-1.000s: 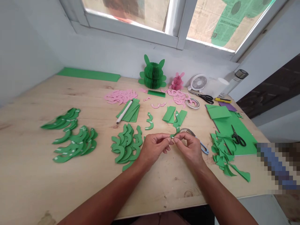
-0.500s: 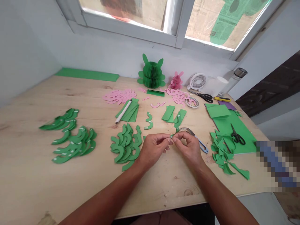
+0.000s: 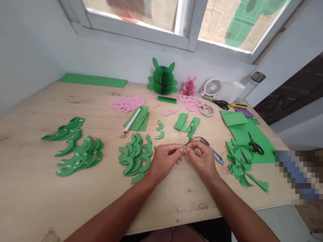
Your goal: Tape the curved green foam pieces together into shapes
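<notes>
Between my two hands, a wavy green paper strip (image 3: pixel 189 136) with white tape patches is pinched at its near end. The fingertips of my left hand (image 3: pixel 166 159) press together on that end, close to a white patch. My right hand (image 3: pixel 202 156) grips the same end from the other side, thumb against fingers. Just beyond, another taped wavy green piece (image 3: pixel 159 130) lies flat. A pile of wavy green cutouts (image 3: pixel 136 154) lies left of my left hand, and taped cutouts (image 3: pixel 80 156) are heaped farther left. By my right hand is a blue-handled cutter (image 3: pixel 218 156) beside a tape roll.
Green scraps (image 3: pixel 238 161) and black scissors (image 3: pixel 256 148) lie on the right by a green sheet (image 3: pixel 262 141). Folded green cards (image 3: pixel 141 121) carry a white pen (image 3: pixel 132 120). A green paper honeycomb figure (image 3: pixel 163 79), a pink one (image 3: pixel 189 86) and a fan (image 3: pixel 212 87) stand at the back.
My hands stay almost in place, still pinching the strip. Slightly more of the strip's near end shows above my fingertips. The view has shifted very slightly.
</notes>
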`<state>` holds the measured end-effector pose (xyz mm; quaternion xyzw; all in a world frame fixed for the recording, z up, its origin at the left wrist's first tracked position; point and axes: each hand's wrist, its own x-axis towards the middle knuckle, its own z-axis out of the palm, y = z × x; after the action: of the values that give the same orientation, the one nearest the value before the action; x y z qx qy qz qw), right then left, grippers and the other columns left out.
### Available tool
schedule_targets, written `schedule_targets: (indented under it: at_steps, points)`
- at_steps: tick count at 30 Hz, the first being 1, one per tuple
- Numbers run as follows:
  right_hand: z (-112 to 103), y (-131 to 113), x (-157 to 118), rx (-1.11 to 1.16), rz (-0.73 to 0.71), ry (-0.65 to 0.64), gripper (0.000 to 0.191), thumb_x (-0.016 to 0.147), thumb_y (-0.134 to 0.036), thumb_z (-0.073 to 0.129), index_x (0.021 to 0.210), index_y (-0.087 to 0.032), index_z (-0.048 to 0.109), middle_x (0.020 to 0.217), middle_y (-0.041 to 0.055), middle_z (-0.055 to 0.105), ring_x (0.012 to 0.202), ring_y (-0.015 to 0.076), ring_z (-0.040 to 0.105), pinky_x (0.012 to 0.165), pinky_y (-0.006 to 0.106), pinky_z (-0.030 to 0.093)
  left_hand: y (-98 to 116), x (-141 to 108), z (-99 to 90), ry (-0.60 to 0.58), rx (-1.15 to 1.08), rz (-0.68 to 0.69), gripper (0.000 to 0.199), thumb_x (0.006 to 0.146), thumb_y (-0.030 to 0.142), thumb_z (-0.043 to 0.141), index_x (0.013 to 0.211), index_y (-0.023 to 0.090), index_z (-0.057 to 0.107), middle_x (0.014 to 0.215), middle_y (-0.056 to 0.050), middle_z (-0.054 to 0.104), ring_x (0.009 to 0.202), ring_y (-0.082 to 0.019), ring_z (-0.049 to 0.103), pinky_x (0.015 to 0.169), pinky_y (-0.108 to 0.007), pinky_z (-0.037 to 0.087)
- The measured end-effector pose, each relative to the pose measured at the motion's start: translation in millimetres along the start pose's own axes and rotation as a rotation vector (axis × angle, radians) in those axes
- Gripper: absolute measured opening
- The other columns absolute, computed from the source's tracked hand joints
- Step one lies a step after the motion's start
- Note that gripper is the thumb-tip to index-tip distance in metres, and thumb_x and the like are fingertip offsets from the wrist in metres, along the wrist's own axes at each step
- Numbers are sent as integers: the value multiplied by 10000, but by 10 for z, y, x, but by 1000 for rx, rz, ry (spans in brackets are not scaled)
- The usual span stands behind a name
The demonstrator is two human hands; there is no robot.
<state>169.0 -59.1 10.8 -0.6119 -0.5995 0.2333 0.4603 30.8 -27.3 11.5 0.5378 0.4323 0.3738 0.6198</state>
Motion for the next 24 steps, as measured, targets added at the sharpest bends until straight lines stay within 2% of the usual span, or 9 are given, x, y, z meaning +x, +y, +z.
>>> schedule_targets:
  at_steps: [24]
  points:
    - [22,-10,-8,35,6,34,105,758,-232,556,669,-192,594,614,0,621,614,142,545,613,265,434,14,-6,13,-1,-23,-2,212,699,259,565,761,152,737,548,-8,616,482,-93,501,475,-196,442]
